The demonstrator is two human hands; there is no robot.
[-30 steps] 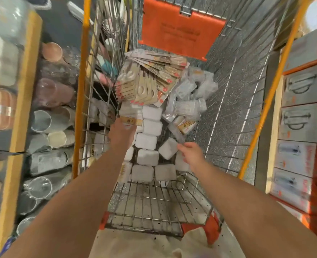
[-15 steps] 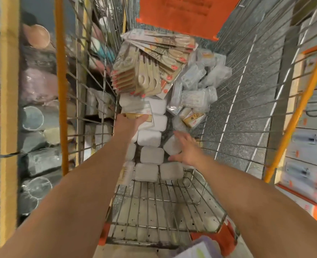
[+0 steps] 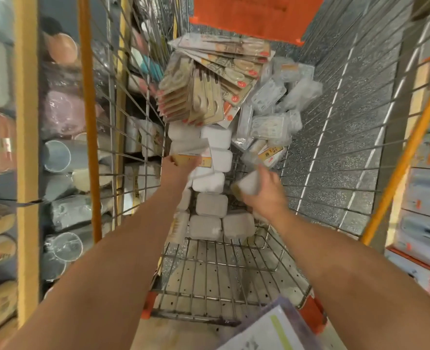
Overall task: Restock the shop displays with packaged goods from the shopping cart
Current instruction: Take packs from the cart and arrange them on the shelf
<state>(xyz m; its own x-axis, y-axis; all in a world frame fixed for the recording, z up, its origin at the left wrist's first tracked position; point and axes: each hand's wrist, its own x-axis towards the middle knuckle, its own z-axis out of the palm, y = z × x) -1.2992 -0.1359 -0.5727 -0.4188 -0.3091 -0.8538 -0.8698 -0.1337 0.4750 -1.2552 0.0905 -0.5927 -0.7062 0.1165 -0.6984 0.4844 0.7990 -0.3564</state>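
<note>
Since a moment ago the right hand (image 3: 265,190) has lifted one white rectangular packet (image 3: 248,184), fingers curled round it, the left hand (image 3: 177,168) grips a labelled packet (image 3: 192,154), and the wire shopping cart (image 3: 335,122) remains mostly full.

- Grey speckled floor (image 3: 335,157) fills the upper right of the frame, crossed by pale stripes.
- Yellow-framed shelving (image 3: 27,147) runs down the left edge, packed with wrapped cups (image 3: 57,155).
- Orange-trimmed shelves (image 3: 420,188) of boxed goods line the right edge.

No text is readable; printing on the orange plastic cart flap (image 3: 246,13) and the beige carded packs (image 3: 203,97) is blurred.
</note>
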